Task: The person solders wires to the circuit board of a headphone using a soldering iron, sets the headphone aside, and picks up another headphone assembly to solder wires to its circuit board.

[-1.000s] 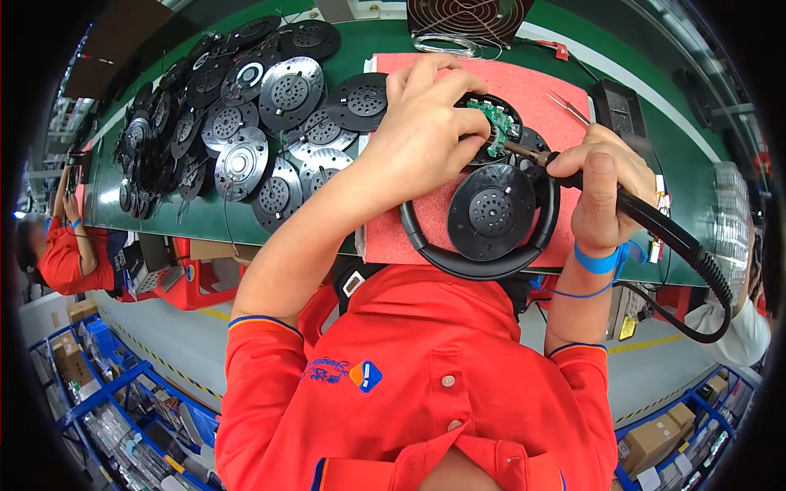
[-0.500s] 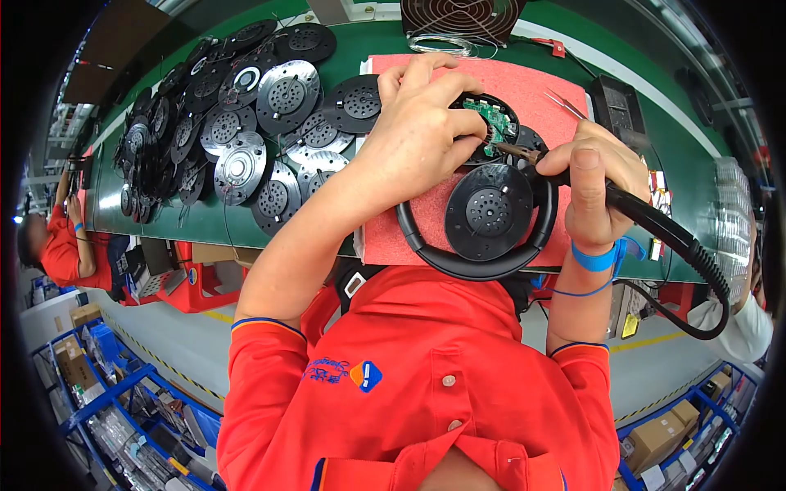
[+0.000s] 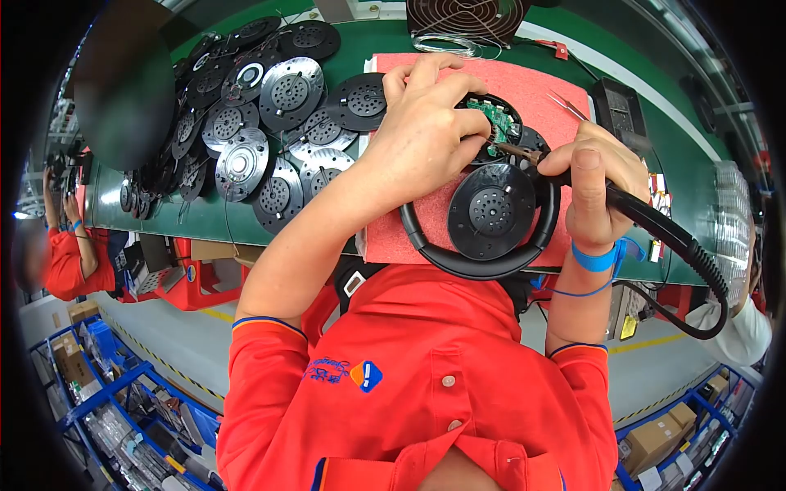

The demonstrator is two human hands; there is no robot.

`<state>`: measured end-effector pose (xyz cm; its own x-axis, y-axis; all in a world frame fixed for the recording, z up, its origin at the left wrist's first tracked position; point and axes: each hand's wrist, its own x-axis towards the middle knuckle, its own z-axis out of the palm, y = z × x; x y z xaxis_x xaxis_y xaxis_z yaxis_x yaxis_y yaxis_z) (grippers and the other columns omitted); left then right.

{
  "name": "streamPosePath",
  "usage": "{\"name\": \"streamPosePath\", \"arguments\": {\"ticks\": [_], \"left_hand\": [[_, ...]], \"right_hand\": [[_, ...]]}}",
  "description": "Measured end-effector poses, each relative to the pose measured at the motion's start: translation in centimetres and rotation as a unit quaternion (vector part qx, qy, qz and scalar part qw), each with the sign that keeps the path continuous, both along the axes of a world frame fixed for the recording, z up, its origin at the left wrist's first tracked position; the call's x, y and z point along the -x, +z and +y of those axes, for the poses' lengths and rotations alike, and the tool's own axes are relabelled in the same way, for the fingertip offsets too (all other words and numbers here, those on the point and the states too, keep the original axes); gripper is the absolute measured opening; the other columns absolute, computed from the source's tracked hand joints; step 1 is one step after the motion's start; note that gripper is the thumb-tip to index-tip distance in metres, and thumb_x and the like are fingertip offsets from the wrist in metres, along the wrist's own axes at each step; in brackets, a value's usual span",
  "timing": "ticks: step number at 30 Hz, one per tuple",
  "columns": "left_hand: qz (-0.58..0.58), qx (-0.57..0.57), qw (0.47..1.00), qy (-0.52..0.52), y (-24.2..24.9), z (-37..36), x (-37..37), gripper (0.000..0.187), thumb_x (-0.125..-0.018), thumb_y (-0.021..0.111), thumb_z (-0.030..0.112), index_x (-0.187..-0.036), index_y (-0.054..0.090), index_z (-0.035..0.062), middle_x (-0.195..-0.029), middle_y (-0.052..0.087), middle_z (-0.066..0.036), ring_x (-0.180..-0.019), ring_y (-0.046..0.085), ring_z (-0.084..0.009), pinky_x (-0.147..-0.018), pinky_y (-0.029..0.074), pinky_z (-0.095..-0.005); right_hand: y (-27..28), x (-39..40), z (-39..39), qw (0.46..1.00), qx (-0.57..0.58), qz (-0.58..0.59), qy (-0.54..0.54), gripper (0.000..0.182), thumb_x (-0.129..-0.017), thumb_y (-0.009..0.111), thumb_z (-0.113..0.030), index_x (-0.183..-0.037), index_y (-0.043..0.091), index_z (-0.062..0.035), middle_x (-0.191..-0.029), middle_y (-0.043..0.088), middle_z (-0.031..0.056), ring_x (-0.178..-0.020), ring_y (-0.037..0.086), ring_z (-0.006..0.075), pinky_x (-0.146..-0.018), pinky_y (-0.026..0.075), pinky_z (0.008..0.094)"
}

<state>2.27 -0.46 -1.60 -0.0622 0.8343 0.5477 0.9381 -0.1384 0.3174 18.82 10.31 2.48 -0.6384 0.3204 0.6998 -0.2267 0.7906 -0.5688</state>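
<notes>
A pair of black headphones lies on the pink foam mat point(image 3: 426, 233), its curved headband point(image 3: 483, 263) toward me. In the farther ear cup a green circuit board point(image 3: 494, 117) is exposed, and a round black perforated speaker plate point(image 3: 491, 211) rests inside the headband. My left hand point(image 3: 434, 123) leans over the cup, thumb and finger pinched at the board's edge; I cannot tell what is between them. My right hand point(image 3: 598, 176) grips a soldering iron point(image 3: 559, 164) whose tip reaches the board beside my left fingertips. Thin pointed metal prongs point(image 3: 565, 105) stick out beyond my right hand.
Many round speaker plates point(image 3: 291, 94) lie heaped on the green table point(image 3: 205, 225) at left. A large dark rounded shape point(image 3: 123, 90) overlaps the pile. A fan point(image 3: 467, 18), a black box point(image 3: 618, 110) and stacked clear trays point(image 3: 731, 221) stand around; another person point(image 3: 78, 262) sits at left.
A large dark rounded shape has come down over the upper left of the pile. The other person at left has raised an arm. My hands and the soldering iron stay nearly in place.
</notes>
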Motion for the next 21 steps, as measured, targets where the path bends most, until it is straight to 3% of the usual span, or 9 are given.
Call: {"name": "streamPosePath", "arguments": {"ticks": [5,11,14,15,16,17,19,21], "left_hand": [[0.003,-0.002,1.000,0.001,0.0,0.0,0.0,0.010,-0.068,0.072,0.011,-0.077,0.068,0.0124,-0.111,0.058,-0.001,-0.118,0.043,-0.0298,-0.095,0.029,-0.0483],[-0.001,-0.008,1.000,0.002,0.0,0.0,-0.1,0.010,-0.068,0.071,0.011,-0.077,0.068,0.0125,-0.110,0.058,-0.002,-0.116,0.044,-0.0312,-0.093,0.031,-0.0482],[-0.021,-0.040,0.999,-0.007,-0.6,0.3,-0.1,0.003,-0.066,0.066,0.013,-0.069,0.067,0.0114,-0.105,0.059,-0.004,-0.113,0.044,-0.0332,-0.091,0.029,-0.0481],[-0.027,-0.038,0.999,-0.007,-0.6,0.2,-0.2,0.003,-0.066,0.066,0.014,-0.069,0.067,0.0112,-0.106,0.059,-0.005,-0.113,0.044,-0.0333,-0.091,0.029,-0.0481],[-0.033,-0.036,0.999,-0.005,-0.5,0.1,-0.2,0.003,-0.067,0.066,0.014,-0.069,0.066,0.0110,-0.106,0.058,-0.005,-0.113,0.044,-0.0334,-0.090,0.030,-0.0481],[-0.037,-0.035,0.999,-0.009,-0.7,0.0,-0.1,0.004,-0.067,0.066,0.014,-0.069,0.066,0.0108,-0.107,0.058,-0.005,-0.112,0.045,-0.0334,-0.090,0.030,-0.0480],[-0.049,-0.029,0.998,-0.009,-0.3,-0.3,0.0,0.006,-0.070,0.068,0.013,-0.074,0.065,0.0110,-0.108,0.058,-0.005,-0.112,0.045,-0.0340,-0.090,0.032,-0.0473],[-0.065,-0.042,0.997,-0.009,-0.4,-0.4,0.3,0.009,-0.070,0.068,0.015,-0.078,0.065,0.0113,-0.108,0.058,-0.003,-0.112,0.045,-0.0306,-0.088,0.031,-0.0461]], "right_hand": [[0.0,-0.1,0.1,1.000,-0.008,-0.004,0.000,0.038,-0.089,0.048,-0.018,-0.060,0.058,0.0041,-0.054,0.055,0.0079,-0.048,0.041,0.0142,-0.045,0.029,0.0275],[-0.6,-0.3,0.3,0.994,-0.001,0.111,-0.016,0.046,-0.095,0.042,-0.022,-0.060,0.056,0.0042,-0.055,0.053,0.0100,-0.048,0.040,0.0147,-0.045,0.026,0.0286],[-1.0,-0.3,0.2,0.990,-0.007,0.110,-0.087,0.050,-0.097,0.043,-0.040,-0.087,0.062,0.0055,-0.064,0.057,0.0088,-0.048,0.042,0.0094,-0.044,0.029,0.0232],[-1.3,-0.7,-0.3,0.992,0.072,0.080,-0.069,0.058,-0.093,0.045,-0.050,-0.106,0.057,0.0057,-0.071,0.058,0.0095,-0.047,0.046,0.0084,-0.043,0.031,0.0213],[-2.0,-1.0,-0.7,0.986,0.124,0.091,-0.057,0.061,-0.091,0.048,-0.052,-0.112,0.053,0.0049,-0.070,0.057,0.0094,-0.046,0.050,0.0107,-0.041,0.032,0.0223],[-2.7,-2.3,-0.7,0.990,0.125,0.056,-0.041,0.056,-0.092,0.049,-0.050,-0.112,0.054,0.0020,-0.063,0.056,0.0066,-0.046,0.051,0.0111,-0.043,0.035,0.0239],[-2.3,-4.2,-1.5,0.999,0.016,-0.021,-0.033,0.046,-0.093,0.048,-0.047,-0.097,0.055,-0.0022,-0.056,0.057,0.0046,-0.052,0.057,0.0170,-0.053,0.044,0.0296],[-3.2,-6.5,-2.9,0.996,0.009,-0.090,0.025,0.030,-0.082,0.068,-0.028,-0.092,0.051,-0.0061,-0.070,0.061,0.0095,-0.066,0.061,0.0237,-0.061,0.048,0.0337]]}}
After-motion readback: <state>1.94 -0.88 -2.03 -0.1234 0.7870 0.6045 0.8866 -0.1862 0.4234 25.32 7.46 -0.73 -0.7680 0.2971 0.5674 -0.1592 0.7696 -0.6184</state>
